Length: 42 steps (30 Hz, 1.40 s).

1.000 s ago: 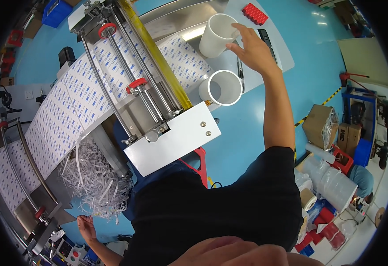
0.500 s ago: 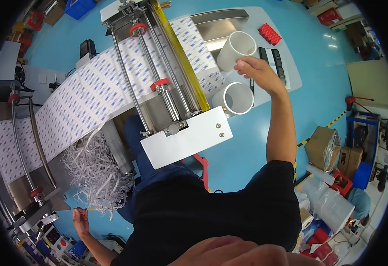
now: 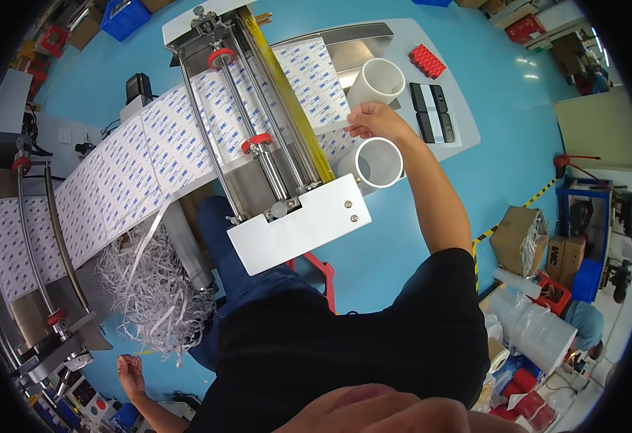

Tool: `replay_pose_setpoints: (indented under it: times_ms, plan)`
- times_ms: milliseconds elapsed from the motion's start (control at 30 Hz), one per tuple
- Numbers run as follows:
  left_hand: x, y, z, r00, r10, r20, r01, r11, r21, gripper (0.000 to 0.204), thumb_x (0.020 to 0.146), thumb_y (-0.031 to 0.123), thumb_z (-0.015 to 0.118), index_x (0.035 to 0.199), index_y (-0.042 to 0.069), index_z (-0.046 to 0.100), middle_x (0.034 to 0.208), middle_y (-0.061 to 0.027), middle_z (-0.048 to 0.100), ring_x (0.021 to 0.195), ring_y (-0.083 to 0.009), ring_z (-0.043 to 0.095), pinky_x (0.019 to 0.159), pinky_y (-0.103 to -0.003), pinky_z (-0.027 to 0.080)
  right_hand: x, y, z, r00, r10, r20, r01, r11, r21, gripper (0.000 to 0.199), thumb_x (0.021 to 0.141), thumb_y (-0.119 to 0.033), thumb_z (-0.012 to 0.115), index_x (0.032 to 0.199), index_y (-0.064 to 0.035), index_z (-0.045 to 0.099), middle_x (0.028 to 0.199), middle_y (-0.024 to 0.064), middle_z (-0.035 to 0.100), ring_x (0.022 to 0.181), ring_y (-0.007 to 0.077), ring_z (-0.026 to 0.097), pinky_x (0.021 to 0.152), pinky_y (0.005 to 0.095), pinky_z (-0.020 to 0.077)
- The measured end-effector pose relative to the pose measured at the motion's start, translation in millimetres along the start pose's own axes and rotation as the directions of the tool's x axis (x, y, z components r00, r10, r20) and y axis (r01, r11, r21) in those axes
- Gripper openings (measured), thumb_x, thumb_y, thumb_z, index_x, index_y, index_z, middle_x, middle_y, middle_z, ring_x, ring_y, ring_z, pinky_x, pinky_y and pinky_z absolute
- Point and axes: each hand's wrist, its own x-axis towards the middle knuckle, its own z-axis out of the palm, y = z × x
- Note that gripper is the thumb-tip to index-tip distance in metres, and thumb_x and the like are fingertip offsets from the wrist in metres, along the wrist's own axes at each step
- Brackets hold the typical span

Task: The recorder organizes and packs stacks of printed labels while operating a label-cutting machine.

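The right hand [image 3: 374,120] has come back from the far white tube [image 3: 377,81], where it rested a second ago, and now it is at the right edge of the sheet of white labels [image 3: 186,144], between that tube and the near white tube [image 3: 377,162]. So the work seems moved from the tubes to the sheet. The fingers are curled together and seem to pinch the sheet edge, just beside the yellow bar [image 3: 287,90]. The left hand [image 3: 130,374] hangs low at the near left, beside the heap of paper strips [image 3: 154,289]; fingers loosely spread, holding nothing
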Motion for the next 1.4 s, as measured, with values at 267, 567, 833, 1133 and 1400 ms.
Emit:
replay_pose_setpoints:
  times_ms: [267, 567, 833, 1133, 1400]
  plan:
    - [6.6, -8.8, -5.4, 0.995, 0.016, 0.102, -0.009, 0.997, -0.075, 0.024, 0.094, 0.029, 0.057, 0.083, 0.008, 0.053, 0.079, -0.0017, 0.057, 0.074, -0.0124, 0.056, 0.08, -0.03, 0.049, -32.9, -13.0, -26.3, 0.959, -0.282, 0.026, 0.282, 0.946, -0.16, 0.008, 0.087, -0.013, 0.06, 0.085, -0.0064, 0.059, 0.082, -0.0001, 0.061, 0.078, 0.0104, 0.059, 0.075, 0.0245, 0.0471]
    - [8.1, -17.8, -14.4, 0.988, 0.088, 0.125, -0.081, 0.995, -0.06, 0.024, 0.094, 0.033, 0.058, 0.085, 0.011, 0.053, 0.077, 0.0024, 0.053, 0.072, -0.0106, 0.051, 0.077, -0.029, 0.046, -132.3, -42.1, -29.6, 0.594, -0.77, -0.233, 0.783, 0.62, -0.055, 0.011, 0.088, -0.006, 0.058, 0.097, 0.0004, 0.057, 0.095, 0.0079, 0.061, 0.09, 0.0147, 0.058, 0.083, 0.0284, 0.0475]
    - [25.1, -26.1, -29.6, 0.973, 0.102, 0.206, -0.08, 0.99, -0.115, 0.025, 0.093, 0.033, 0.06, 0.084, 0.012, 0.051, 0.08, 0.0021, 0.052, 0.075, -0.0107, 0.05, 0.078, -0.03, 0.043, -143.5, -73.7, 26.2, 0.711, -0.588, -0.386, 0.68, 0.715, 0.162, 0.049, 0.083, -0.012, 0.064, 0.124, 0.0082, 0.045, 0.114, 0.0191, 0.06, 0.099, 0.0227, 0.062, 0.088, 0.0332, 0.05]
    - [-1.9, -20.9, -45.2, 0.969, 0.173, 0.178, -0.16, 0.983, -0.087, 0.023, 0.092, 0.03, 0.062, 0.084, 0.012, 0.05, 0.079, 0.0019, 0.049, 0.076, -0.0107, 0.049, 0.079, -0.03, 0.043, -173.4, -105.7, 84.6, 0.631, -0.674, -0.384, 0.767, 0.618, 0.176, 0.043, 0.083, -0.011, 0.066, 0.118, 0.0068, 0.05, 0.107, 0.0189, 0.064, 0.09, 0.0202, 0.066, 0.081, 0.0307, 0.0536]
    - [2.7, -66.9, -138.7, 0.973, 0.23, -0.033, -0.229, 0.925, -0.303, 0.018, 0.095, 0.027, 0.056, 0.088, 0.01, 0.055, 0.081, -0.0002, 0.057, 0.077, -0.0118, 0.053, 0.084, -0.029, 0.046, -193.0, -107.9, 98.3, 0.637, -0.677, -0.37, 0.768, 0.6, 0.223, 0.043, 0.081, -0.005, 0.059, 0.12, 0.0087, 0.049, 0.109, 0.0183, 0.063, 0.095, 0.0205, 0.064, 0.086, 0.0296, 0.0506]
